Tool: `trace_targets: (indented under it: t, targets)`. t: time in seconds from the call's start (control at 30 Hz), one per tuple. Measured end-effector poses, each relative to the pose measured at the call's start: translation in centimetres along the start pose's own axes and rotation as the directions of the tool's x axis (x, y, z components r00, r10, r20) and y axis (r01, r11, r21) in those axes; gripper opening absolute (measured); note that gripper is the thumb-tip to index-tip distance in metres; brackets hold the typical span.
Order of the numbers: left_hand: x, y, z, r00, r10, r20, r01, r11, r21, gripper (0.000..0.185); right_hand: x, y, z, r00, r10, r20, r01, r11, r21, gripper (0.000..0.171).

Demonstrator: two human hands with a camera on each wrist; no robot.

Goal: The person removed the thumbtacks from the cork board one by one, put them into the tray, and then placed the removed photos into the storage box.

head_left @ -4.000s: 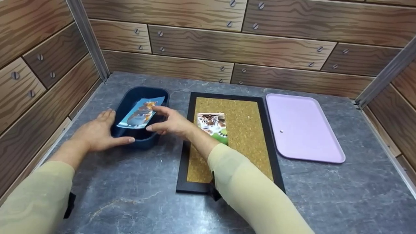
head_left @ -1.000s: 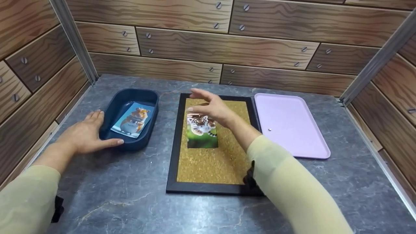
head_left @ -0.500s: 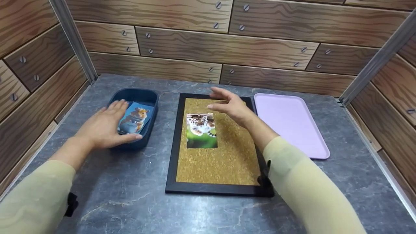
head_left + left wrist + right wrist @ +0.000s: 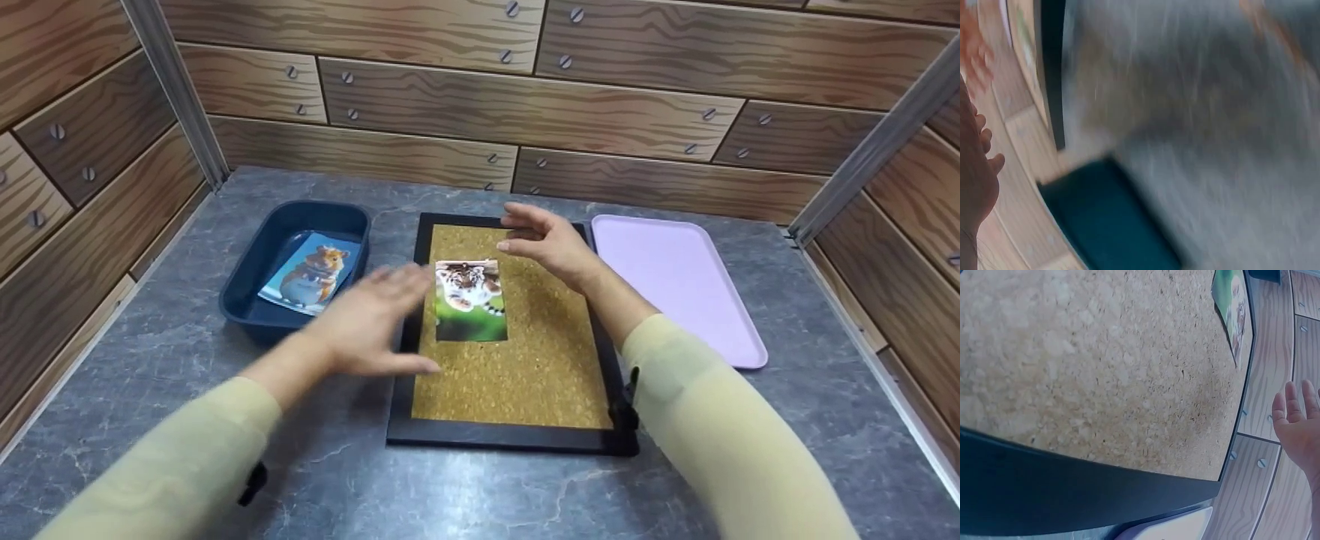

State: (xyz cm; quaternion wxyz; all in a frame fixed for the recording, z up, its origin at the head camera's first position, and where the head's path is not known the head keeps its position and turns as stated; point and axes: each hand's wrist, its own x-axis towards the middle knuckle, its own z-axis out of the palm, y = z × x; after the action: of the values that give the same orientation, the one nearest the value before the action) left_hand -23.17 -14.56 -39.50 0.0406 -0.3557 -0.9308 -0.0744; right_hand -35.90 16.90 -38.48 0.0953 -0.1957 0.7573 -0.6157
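Head view shows the tiger photo (image 4: 470,299) lying flat on the cork board (image 4: 517,375), in its upper left part. Its long axis runs away from the person, parallel to the board's long sides, with the tiger at the far end and the green band at the near end. The left hand (image 4: 371,322), blurred, hovers over the board's left frame edge just beside the photo, fingers spread and loose, holding nothing. The right hand (image 4: 551,244) hangs above the board's far right corner, fingers straight and relaxed, also empty. Left of the board sits a dark blue bin (image 4: 255,304) with a hamster photo (image 4: 309,271) inside. A pink tray (image 4: 675,277) lies to the right on the grey table (image 4: 300,465).
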Motion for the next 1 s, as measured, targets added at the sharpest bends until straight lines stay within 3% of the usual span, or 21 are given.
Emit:
trace_targets:
  t: [0.17,0.33,0.63,1.0]
  targets:
    - [1.3,2.1,1.9,0.994,0.104,0.042,-0.104,0.994,0.017,0.12,0.4,0.6,0.0,1.0,-0.009,-0.005,0.009,0.999,-0.036,0.067]
    - [2.1,2.7,3.6,0.984,0.171,0.048,-0.173,0.984,0.041,0.119,0.8,0.9,0.2,1.0,0.005,-0.011,-0.006,0.998,-0.07,0.062]
    - [2.5,2.5,5.1,0.98,0.165,0.11,-0.169,0.985,0.028,0.12,1.9,1.4,1.0,1.0,0.024,-0.003,-0.025,0.995,-0.1,0.059]
    - [2.3,2.1,6.5,0.979,0.182,0.087,-0.187,0.981,0.049,0.12,2.6,2.7,1.7,1.0,0.031,-0.002,-0.031,0.987,-0.158,0.053]
